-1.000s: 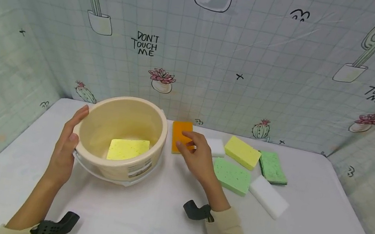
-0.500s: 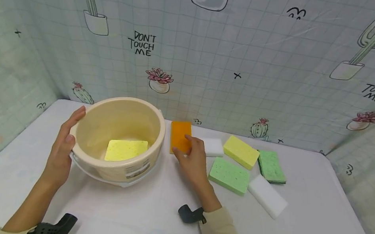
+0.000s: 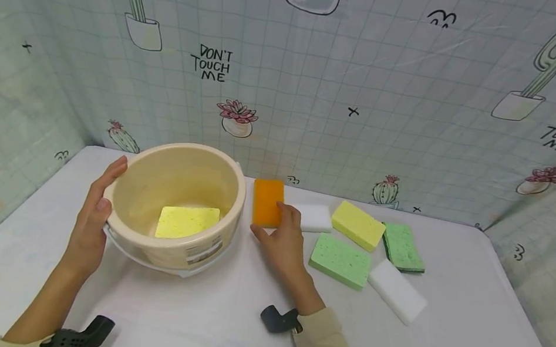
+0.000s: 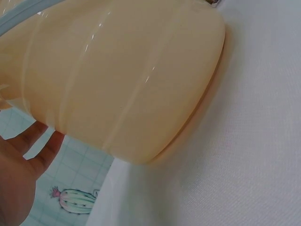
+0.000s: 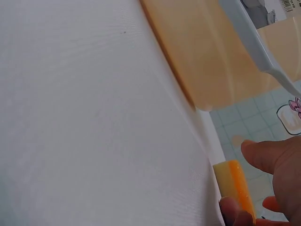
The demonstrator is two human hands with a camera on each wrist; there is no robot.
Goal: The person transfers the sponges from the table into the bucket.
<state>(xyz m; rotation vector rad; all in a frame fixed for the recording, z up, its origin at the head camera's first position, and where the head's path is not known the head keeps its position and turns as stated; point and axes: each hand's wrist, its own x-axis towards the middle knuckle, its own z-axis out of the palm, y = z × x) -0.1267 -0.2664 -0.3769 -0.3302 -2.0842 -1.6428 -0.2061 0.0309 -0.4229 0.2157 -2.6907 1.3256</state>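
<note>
A cream bucket (image 3: 221, 177) stands on the left of the table with a yellow sponge (image 3: 188, 222) lying inside. My left hand (image 3: 92, 224) rests against the bucket's left side, its fingers extended along the outside and the thumb near the rim. In the left wrist view two fingertips touch the wall. An orange sponge (image 3: 266, 201) lies right of the bucket. Beside it is my right hand (image 3: 285, 245), fingertips at the sponge's right edge and thumb near its front corner. From the right wrist, the thumb stands apart from this sponge (image 5: 240, 181), which has a yellowish lower layer.
Right of my right hand lie a white sponge (image 3: 315, 218), a yellow sponge (image 3: 358, 226), a green sponge (image 3: 340, 262), a darker green scrub pad (image 3: 403, 248) and another white sponge (image 3: 397, 291). A printed cloth (image 3: 319, 72) hangs behind the table (image 3: 213, 330).
My right hand has moved a little left and toward me, its fingers coming to the right edge of the orange sponge. My left hand and the bucket stay put.
</note>
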